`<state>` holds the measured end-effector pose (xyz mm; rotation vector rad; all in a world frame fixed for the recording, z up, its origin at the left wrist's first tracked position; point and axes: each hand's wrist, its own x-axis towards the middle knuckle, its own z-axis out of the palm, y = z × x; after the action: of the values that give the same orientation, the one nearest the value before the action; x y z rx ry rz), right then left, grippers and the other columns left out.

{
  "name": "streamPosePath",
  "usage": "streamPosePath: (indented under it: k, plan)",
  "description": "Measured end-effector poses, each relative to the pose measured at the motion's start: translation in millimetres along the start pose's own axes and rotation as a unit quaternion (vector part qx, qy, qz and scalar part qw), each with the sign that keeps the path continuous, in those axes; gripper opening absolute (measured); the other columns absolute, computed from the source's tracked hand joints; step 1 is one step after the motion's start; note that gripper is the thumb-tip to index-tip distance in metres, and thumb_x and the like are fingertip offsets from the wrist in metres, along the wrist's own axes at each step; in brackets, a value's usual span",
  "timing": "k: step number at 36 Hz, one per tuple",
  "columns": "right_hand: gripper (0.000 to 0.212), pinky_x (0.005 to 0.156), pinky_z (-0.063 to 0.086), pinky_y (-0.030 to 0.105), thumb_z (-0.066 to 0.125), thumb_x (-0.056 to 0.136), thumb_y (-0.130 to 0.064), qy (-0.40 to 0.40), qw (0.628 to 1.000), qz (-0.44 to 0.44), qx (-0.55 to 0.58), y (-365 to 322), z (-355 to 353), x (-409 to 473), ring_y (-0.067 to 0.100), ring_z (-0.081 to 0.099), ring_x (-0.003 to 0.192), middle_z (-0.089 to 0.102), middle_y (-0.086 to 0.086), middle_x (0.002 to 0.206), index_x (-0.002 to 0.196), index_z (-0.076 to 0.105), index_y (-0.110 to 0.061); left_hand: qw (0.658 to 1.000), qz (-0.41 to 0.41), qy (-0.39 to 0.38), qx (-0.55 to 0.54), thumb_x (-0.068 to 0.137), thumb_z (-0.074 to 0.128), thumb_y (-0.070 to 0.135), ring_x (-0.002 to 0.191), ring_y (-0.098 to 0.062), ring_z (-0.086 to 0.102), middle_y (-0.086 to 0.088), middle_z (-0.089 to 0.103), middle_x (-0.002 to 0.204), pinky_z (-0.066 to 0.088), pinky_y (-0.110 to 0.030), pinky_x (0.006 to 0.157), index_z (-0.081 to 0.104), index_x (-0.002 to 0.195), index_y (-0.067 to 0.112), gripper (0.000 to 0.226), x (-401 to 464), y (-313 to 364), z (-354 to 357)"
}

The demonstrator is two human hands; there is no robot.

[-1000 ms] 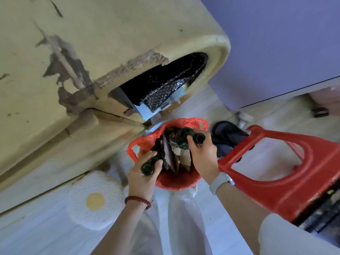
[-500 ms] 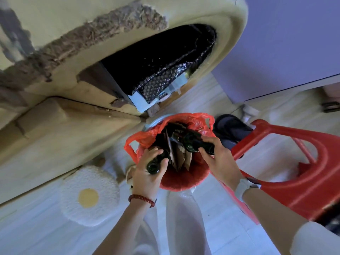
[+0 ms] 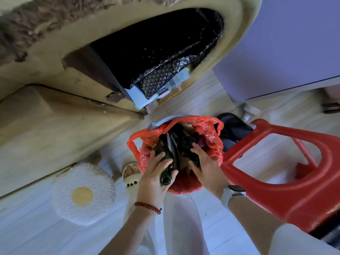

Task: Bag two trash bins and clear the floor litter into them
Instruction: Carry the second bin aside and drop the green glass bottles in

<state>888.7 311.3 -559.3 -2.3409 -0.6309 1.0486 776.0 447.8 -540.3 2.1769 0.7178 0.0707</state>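
Observation:
A small bin (image 3: 159, 122) lined with a red plastic bag (image 3: 209, 142) stands on the floor between my feet and the sofa. Inside it are dark bottles and flat cardboard pieces (image 3: 173, 144). My left hand (image 3: 154, 177) grips the neck of a dark green bottle (image 3: 164, 155) whose body points down into the bag and whose open mouth faces me. My right hand (image 3: 206, 168) holds a second dark green bottle (image 3: 187, 146) lower in the bag, with its fingers curled over the bottle.
A worn beige sofa (image 3: 73, 70) fills the upper left, with a black bubble-wrap bag (image 3: 165, 74) in its gap. A red plastic stool (image 3: 287, 173) lies on its side at the right. An egg-shaped cushion (image 3: 82, 194) lies lower left. A dark bag (image 3: 231, 129) sits behind the bin.
The view has dropped closer to the bin. Both hands have pushed their bottles deeper into the red bag; the right hand's bottle has sunk further.

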Motion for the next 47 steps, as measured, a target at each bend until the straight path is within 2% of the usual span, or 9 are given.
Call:
streamPosePath:
  k: [6,13,20,23,28,32,40,43,47]
  plan:
    - [0.060,0.083,0.051,0.029,0.056,0.090,-0.027,-0.086,0.987,-0.018,-0.136,28,12,-18,0.020,0.055,0.118,0.021,0.002,0.154,0.143,0.030,-0.015,0.992,0.069,-0.049,0.090,0.087,0.048,0.043,0.126,-0.031,0.045,-0.006,0.058,0.127,0.051,-0.037,0.090,0.053,0.105,0.024,0.027,-25,-8,26]
    - [0.075,0.078,0.054,0.030,0.088,0.047,-0.037,-0.049,0.939,-0.104,-0.323,53,9,-24,0.020,0.070,0.091,0.067,0.007,0.115,0.113,0.066,-0.011,0.939,0.187,-0.133,0.255,0.075,0.044,0.001,0.128,-0.037,0.039,-0.007,0.052,0.134,0.050,-0.054,0.087,0.055,0.102,0.014,0.032,-62,-31,45]
    - [0.062,0.090,0.046,0.029,0.044,0.096,-0.027,-0.149,0.973,-0.021,-0.173,52,5,-20,0.025,0.054,0.117,-0.002,-0.005,0.156,0.148,0.009,-0.020,0.925,0.197,-0.123,0.299,0.083,0.034,0.001,0.128,-0.037,0.040,-0.006,0.056,0.131,0.038,-0.064,0.095,0.059,0.087,0.013,0.028,-74,-39,67]
    - [0.057,0.095,0.040,0.024,0.048,0.093,-0.016,-0.067,0.996,0.019,-0.059,48,-1,-15,0.021,0.050,0.123,0.019,-0.001,0.154,0.145,0.025,-0.019,0.934,0.207,-0.107,0.271,0.077,0.042,0.004,0.123,-0.043,0.044,-0.003,0.065,0.115,0.036,-0.070,0.089,0.058,0.081,0.015,0.020,-58,-23,66]
    - [0.047,0.077,0.034,0.010,0.059,0.086,-0.008,0.051,0.991,0.105,0.066,31,-26,-1,0.023,0.061,0.098,0.064,0.010,0.115,0.131,0.050,-0.014,0.996,0.071,-0.036,0.032,0.080,0.060,0.026,0.123,-0.039,0.043,-0.001,0.067,0.103,0.035,-0.038,0.107,0.051,0.086,0.020,0.012,-24,-1,36]
    - [0.040,0.067,0.033,0.014,0.061,0.086,-0.016,0.068,0.988,0.125,0.055,21,-43,4,0.019,0.056,0.077,0.067,0.011,0.089,0.125,0.056,-0.013,0.998,-0.002,0.003,-0.056,0.076,0.056,0.029,0.106,-0.003,0.052,-0.001,0.069,0.092,0.019,-0.004,0.102,0.063,0.078,0.010,0.020,-6,16,2]
    - [0.048,0.076,0.040,0.023,0.058,0.088,-0.026,-0.006,0.994,0.111,-0.014,12,-33,1,0.028,0.062,0.099,0.068,0.012,0.105,0.133,0.049,-0.014,0.987,-0.011,-0.147,-0.059,0.086,0.052,0.042,0.115,-0.035,0.055,0.000,0.064,0.105,0.020,-0.016,0.112,0.049,0.088,0.028,0.014,-24,-14,33]
    - [0.054,0.088,0.042,0.031,0.053,0.091,-0.028,-0.063,0.993,0.090,-0.054,13,-19,7,0.029,0.059,0.106,0.064,0.014,0.116,0.140,0.036,-0.014,0.984,0.004,-0.178,0.011,0.075,0.071,0.023,0.126,-0.042,0.042,-0.007,0.059,0.119,0.040,-0.052,0.100,0.047,0.094,0.029,0.031,-17,-18,48]
    - [0.056,0.096,0.041,0.037,0.042,0.096,-0.027,-0.126,0.981,0.059,-0.132,21,-8,9,0.032,0.052,0.117,0.040,0.011,0.144,0.146,0.020,-0.012,0.977,0.005,-0.210,0.041,0.062,0.082,0.008,0.129,-0.043,0.037,-0.015,0.051,0.129,0.042,-0.064,0.089,0.043,0.099,0.029,0.058,-3,-19,55]
